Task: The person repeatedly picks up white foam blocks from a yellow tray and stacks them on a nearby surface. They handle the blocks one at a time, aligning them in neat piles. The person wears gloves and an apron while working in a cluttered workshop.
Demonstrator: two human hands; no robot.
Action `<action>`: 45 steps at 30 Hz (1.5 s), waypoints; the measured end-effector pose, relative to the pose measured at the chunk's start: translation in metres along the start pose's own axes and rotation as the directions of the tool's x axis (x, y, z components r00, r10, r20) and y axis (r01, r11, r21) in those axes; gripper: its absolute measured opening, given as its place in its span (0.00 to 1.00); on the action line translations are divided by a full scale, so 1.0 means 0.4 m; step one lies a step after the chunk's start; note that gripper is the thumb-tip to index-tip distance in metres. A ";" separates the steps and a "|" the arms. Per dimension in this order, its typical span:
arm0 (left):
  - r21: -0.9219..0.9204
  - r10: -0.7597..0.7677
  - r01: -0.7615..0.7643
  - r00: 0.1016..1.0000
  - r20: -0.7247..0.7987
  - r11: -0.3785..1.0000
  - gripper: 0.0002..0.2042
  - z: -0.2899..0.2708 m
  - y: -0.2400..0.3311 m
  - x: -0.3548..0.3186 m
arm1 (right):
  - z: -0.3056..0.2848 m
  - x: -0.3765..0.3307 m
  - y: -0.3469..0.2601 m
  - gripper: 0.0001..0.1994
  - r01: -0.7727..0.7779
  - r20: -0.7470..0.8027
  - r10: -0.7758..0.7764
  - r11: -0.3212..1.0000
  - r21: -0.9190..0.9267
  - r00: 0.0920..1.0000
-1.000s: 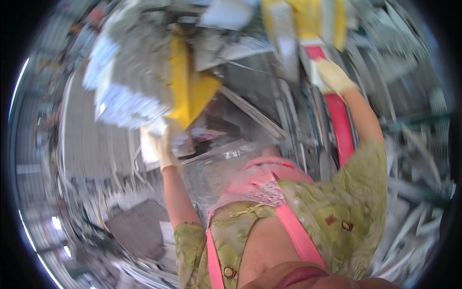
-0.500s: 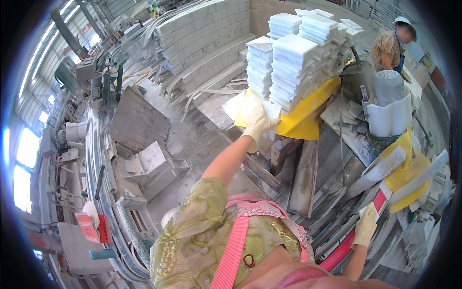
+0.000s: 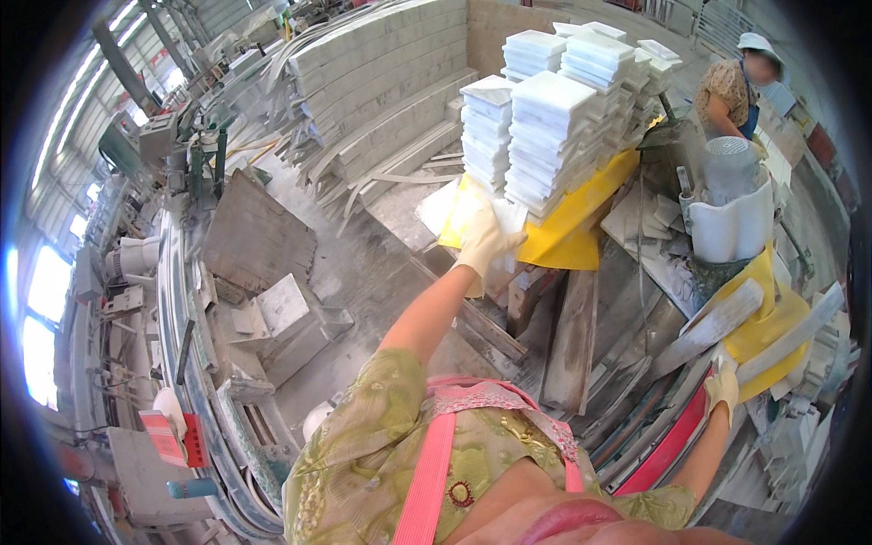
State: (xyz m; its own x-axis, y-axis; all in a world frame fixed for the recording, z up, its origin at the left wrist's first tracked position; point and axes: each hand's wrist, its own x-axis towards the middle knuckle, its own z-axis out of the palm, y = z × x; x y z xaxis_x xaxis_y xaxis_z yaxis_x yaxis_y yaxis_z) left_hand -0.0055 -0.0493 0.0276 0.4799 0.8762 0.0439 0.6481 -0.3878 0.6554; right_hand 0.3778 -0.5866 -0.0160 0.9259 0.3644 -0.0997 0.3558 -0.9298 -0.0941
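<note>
Left hand [image 3: 480,238], in a cream glove, is partly curled at the near foot of the piled stone, thumb set apart from the fingers, against a small white slab [image 3: 511,218]; whether it grips that slab or merely rests on it, I cannot tell. Right hand [image 3: 724,389], also gloved, lies well apart, at the upper end of a red strip [image 3: 674,443] and beside a yellow cover [image 3: 770,350]; a sliver of white shows at its fingertips, too small to tell whether anything is grasped.

Just beyond the left hand, white stone tiles [image 3: 549,113] stand in uneven columns above a yellow sheet [image 3: 568,241]. Their edges are out of line, so a knock or a tug low on the nearest column could send tiles sliding. Should the red strip be a running belt, a loose glove might catch there. Farther off stands a co-worker [image 3: 724,95] in a pale hat.
</note>
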 end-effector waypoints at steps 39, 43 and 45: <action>0.051 0.109 -0.125 0.964 0.244 0.991 0.53 -0.012 -0.034 0.029 | 0.240 -0.317 -1.337 0.25 0.098 -0.088 0.063 -0.173 0.980 0.994; -0.055 0.365 -0.362 0.929 0.054 0.931 0.48 -0.005 -0.044 0.023 | 0.225 -0.312 -1.341 0.27 0.501 -0.509 -0.012 -0.159 0.851 0.861; 0.049 0.290 -0.293 0.955 0.060 0.955 0.47 0.000 -0.047 0.023 | 0.218 -0.304 -1.338 0.28 0.419 -0.456 -0.051 -0.314 0.852 0.889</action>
State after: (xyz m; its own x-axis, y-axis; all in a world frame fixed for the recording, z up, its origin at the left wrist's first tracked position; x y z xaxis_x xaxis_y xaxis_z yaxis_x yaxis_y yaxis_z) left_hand -0.0135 -0.0339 0.0158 0.6814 0.7076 0.1868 0.5075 -0.6408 0.5761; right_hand 0.0635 -0.1287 -0.0400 0.8624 0.3478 0.3679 0.1681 0.4887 -0.8561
